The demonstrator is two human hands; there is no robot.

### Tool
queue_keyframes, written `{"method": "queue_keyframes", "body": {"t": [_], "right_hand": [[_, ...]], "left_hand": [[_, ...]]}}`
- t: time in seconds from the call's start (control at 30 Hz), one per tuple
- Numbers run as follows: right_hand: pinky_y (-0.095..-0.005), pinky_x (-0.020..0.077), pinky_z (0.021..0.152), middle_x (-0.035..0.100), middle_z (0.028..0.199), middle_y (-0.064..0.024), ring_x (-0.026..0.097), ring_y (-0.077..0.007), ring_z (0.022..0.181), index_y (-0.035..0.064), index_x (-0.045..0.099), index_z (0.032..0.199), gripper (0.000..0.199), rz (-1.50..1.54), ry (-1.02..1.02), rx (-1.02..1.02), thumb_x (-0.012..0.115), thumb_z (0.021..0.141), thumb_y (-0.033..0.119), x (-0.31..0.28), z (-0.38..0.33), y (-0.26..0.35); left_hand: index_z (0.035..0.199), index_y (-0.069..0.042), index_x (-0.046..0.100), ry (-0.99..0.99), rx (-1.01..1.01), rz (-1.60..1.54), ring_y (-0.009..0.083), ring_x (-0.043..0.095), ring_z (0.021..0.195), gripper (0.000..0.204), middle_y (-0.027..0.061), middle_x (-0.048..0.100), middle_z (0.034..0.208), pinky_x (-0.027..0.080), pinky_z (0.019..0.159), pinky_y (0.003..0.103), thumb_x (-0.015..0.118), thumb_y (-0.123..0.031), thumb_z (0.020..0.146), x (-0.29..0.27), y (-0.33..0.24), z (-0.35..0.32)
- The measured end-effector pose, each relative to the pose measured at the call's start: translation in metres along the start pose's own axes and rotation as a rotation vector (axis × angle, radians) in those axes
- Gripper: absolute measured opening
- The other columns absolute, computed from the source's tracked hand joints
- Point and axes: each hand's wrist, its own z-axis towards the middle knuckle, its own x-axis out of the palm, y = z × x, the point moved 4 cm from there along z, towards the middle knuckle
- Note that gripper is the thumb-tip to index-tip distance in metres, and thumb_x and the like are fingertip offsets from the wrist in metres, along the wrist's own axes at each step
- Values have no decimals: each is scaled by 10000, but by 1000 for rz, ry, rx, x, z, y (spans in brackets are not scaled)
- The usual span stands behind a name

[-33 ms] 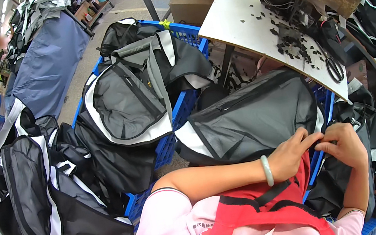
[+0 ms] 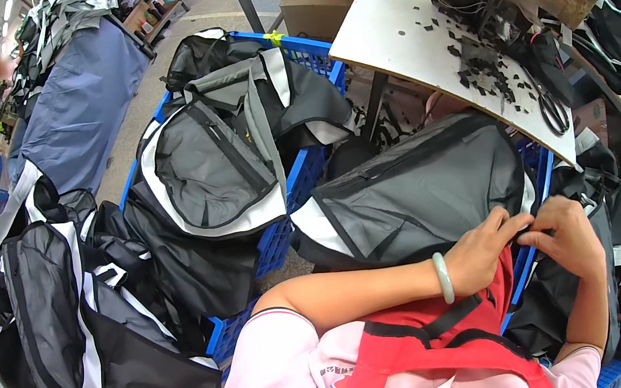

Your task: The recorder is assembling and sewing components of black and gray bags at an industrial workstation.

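The grey bag (image 2: 424,192) is stretching lengthwise left to right, showing black trim and white ends. Left hand (image 2: 486,251) and right hand (image 2: 565,235) are pinching its near right corner.

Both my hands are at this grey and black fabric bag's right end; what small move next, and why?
Perhaps ease your bare left hand leftward along the near edge of the grey and black fabric bag, since its fingertips sit close beside your bare right hand's.
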Motion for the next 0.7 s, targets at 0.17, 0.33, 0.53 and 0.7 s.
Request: {"method": "queue_keyframes", "body": {"t": [0.17, 0.33, 0.53, 0.7], "right_hand": [[-437, 418, 856, 564, 1035, -91, 514, -359, 1017, 119, 610, 1059, 572, -164, -381, -203, 836, 538, 186, 35, 20, 35], [-370, 448, 806, 627, 978, -72, 600, -248, 896, 113, 649, 1084, 452, -221, 50, -314, 743, 654, 213, 111, 27, 38], [-364, 455, 680, 627, 802, -55, 597, -250, 739, 99, 660, 890, 202, -161, -174, -356, 608, 695, 78, 111, 25, 25], [-373, 450, 645, 580, 719, -45, 586, -246, 701, 119, 655, 857, 183, -198, -144, -362, 625, 685, 66, 80, 27, 30]], "left_hand": [[1293, -5, 466, -20, 7, -81, 435, 513, 1106, 544, 235, 476, 1190, 454, 925, 447, 524, 65, 756, -13, 20, -13], [1123, -19, 644, 262, 24, -80, 263, 655, 975, 295, 123, 673, 1016, 508, 866, 337, 677, -77, 836, -84, -15, -60], [1155, -47, 643, -505, -352, 803, 311, 607, 1095, 398, 161, 607, 1182, 482, 931, 377, 602, 15, 764, -269, 82, -194], [1106, -115, 652, -453, -404, 1079, 355, 564, 1064, 380, 134, 602, 1144, 457, 874, 434, 565, 29, 765, -231, 152, -226]]}}
